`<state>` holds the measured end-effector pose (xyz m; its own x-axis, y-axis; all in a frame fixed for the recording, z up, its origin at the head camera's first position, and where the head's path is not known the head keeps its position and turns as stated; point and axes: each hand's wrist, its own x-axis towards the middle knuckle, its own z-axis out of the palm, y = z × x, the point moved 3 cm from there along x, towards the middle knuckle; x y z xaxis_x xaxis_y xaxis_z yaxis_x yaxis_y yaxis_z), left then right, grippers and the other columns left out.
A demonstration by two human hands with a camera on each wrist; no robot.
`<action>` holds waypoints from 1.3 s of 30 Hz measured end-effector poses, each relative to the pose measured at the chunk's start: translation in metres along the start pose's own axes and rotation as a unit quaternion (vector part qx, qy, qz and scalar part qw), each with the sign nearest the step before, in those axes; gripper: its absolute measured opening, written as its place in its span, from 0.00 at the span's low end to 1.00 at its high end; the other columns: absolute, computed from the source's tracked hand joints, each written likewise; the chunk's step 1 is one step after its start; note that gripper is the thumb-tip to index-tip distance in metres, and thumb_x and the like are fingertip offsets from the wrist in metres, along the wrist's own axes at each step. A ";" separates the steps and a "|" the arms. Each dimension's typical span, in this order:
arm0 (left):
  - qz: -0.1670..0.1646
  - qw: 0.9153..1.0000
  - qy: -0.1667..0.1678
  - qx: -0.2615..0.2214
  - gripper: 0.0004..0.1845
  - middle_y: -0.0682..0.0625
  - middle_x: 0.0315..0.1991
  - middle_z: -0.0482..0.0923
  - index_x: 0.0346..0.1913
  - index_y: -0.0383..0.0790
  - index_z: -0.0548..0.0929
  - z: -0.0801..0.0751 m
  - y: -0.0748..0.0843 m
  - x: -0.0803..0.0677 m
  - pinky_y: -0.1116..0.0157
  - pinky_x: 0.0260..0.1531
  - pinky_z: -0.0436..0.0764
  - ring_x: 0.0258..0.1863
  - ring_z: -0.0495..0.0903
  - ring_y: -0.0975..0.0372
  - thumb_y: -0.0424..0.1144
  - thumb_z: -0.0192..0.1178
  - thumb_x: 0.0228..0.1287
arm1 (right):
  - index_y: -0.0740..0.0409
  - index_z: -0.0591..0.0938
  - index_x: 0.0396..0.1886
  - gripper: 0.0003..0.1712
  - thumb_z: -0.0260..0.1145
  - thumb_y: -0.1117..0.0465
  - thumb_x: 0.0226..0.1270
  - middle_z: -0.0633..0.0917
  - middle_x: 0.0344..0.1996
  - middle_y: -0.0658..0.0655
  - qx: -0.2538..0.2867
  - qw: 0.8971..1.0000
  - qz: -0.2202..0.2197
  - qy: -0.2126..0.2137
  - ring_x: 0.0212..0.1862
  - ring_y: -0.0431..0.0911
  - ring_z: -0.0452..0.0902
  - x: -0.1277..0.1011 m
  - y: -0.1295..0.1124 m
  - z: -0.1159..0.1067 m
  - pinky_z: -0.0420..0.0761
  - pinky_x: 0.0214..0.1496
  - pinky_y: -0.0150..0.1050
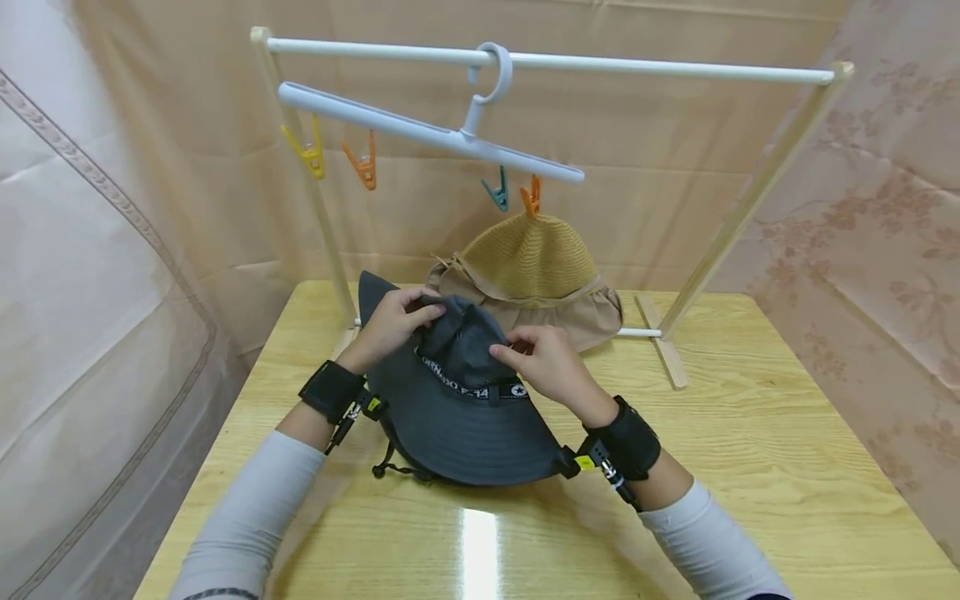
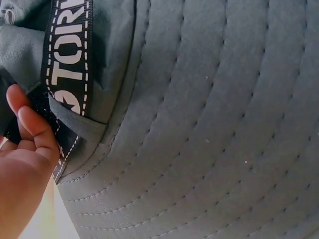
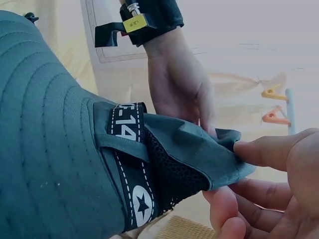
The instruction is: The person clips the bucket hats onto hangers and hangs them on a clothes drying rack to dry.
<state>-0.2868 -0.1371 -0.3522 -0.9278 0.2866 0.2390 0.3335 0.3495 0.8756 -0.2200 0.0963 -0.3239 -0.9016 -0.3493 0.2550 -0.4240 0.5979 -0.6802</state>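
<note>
A dark grey bucket hat with a wide stitched brim and a black lettered band is held up between both hands over the table. My left hand pinches the crown on its left side. On the right side of the crown, my right hand pinches the fabric between thumb and fingers, seen closely in the right wrist view. The brim hangs toward me, with a cord dangling at its lower left. Behind it, a straw-topped tan hat hangs from an orange clip on the hanger.
A pale blue hanger tilts down to the right from the white rod of a wooden-legged rack. A yellow clip, another orange clip and a teal clip hang from it. The rack stands on a wooden table.
</note>
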 end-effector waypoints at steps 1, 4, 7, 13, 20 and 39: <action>0.000 1.000 0.002 -0.004 0.11 0.50 0.33 0.78 0.47 0.34 0.83 -0.002 0.000 0.000 0.71 0.33 0.75 0.31 0.76 0.65 0.38 0.61 0.68 | 0.60 0.87 0.34 0.10 0.69 0.56 0.64 0.84 0.24 0.54 -0.002 1.000 -0.003 -0.001 0.25 0.40 0.73 0.001 -0.001 -0.001 0.73 0.30 0.33; 0.003 1.000 0.010 -0.018 0.11 0.51 0.35 0.79 0.47 0.33 0.83 -0.006 0.002 0.002 0.71 0.35 0.77 0.31 0.77 0.66 0.37 0.61 0.68 | 0.59 0.87 0.35 0.10 0.69 0.57 0.65 0.84 0.25 0.54 -0.006 1.000 -0.009 0.000 0.26 0.41 0.73 0.004 -0.004 -0.005 0.73 0.30 0.33; 0.011 1.000 0.014 -0.024 0.11 0.52 0.34 0.79 0.47 0.31 0.83 -0.010 0.003 0.004 0.71 0.35 0.77 0.30 0.77 0.67 0.36 0.61 0.67 | 0.59 0.88 0.35 0.10 0.69 0.57 0.65 0.84 0.24 0.54 -0.016 1.000 -0.013 0.004 0.26 0.41 0.74 0.007 -0.007 -0.011 0.73 0.30 0.33; 0.011 0.999 0.017 -0.030 0.13 0.56 0.33 0.78 0.49 0.29 0.82 -0.017 0.004 0.007 0.72 0.36 0.77 0.30 0.77 0.68 0.35 0.60 0.68 | 0.59 0.88 0.36 0.11 0.68 0.55 0.66 0.85 0.24 0.55 -0.042 0.999 -0.022 0.005 0.26 0.42 0.75 0.018 -0.018 -0.018 0.74 0.31 0.34; 0.012 0.999 0.033 -0.039 0.13 0.60 0.30 0.77 0.48 0.27 0.81 -0.024 0.004 0.008 0.72 0.35 0.77 0.29 0.77 0.69 0.35 0.59 0.68 | 0.55 0.88 0.33 0.14 0.65 0.51 0.68 0.85 0.25 0.53 -0.095 0.995 -0.027 -0.013 0.27 0.44 0.77 0.040 -0.037 -0.022 0.75 0.32 0.36; 0.013 0.996 0.058 -0.068 0.09 0.60 0.31 0.78 0.45 0.34 0.83 -0.050 0.006 0.014 0.71 0.40 0.76 0.32 0.77 0.66 0.36 0.58 0.69 | 0.56 0.88 0.31 0.15 0.64 0.50 0.69 0.86 0.28 0.53 -0.117 0.992 -0.028 -0.025 0.31 0.44 0.78 0.079 -0.061 -0.026 0.73 0.33 0.35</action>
<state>-0.3060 -0.1759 -0.3229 -0.9348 0.1865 0.3022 0.3392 0.2172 0.9153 -0.2680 0.0507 -0.2445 -0.8735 -0.4185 0.2487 -0.4863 0.7254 -0.4872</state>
